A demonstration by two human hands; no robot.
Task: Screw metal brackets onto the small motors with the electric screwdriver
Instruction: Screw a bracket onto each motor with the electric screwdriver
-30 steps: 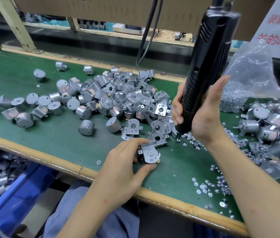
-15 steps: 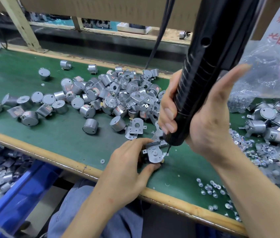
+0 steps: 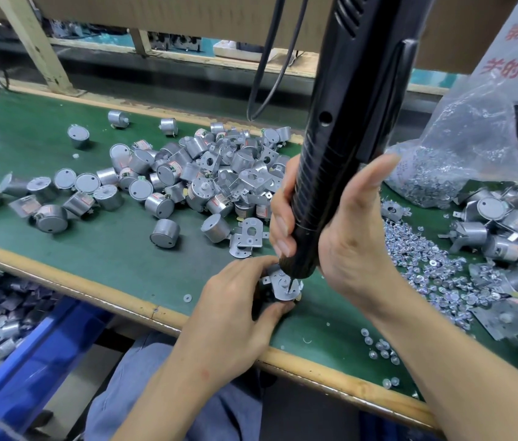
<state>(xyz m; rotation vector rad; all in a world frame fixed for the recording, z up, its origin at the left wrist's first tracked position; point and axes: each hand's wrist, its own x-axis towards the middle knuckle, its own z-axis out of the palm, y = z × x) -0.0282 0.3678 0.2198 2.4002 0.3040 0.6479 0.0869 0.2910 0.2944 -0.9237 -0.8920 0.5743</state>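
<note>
At the bench's [image 3: 117, 249] near edge, a left hand [image 3: 235, 307] pinches a motor [image 3: 284, 297] beneath its bracket [image 3: 279, 282]. The right hand [image 3: 351, 246] curls its fingers round the screwdriver [image 3: 346, 122]. Keeping the bit square to the screw should prevent slipping.

Bare hands [image 3: 235, 326], faded blue trousers [image 3: 117, 405].

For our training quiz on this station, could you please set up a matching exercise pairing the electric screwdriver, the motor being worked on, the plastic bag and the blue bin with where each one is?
Things:
1. electric screwdriver
2. motor with bracket
3. plastic bag
4. blue bin

Places:
A. below the near edge of the green mat, at the left
B. held by the left hand on the mat
C. gripped by the right hand
D. at the right, beyond the loose screws

Pairs: 1-C, 2-B, 3-D, 4-A
</note>
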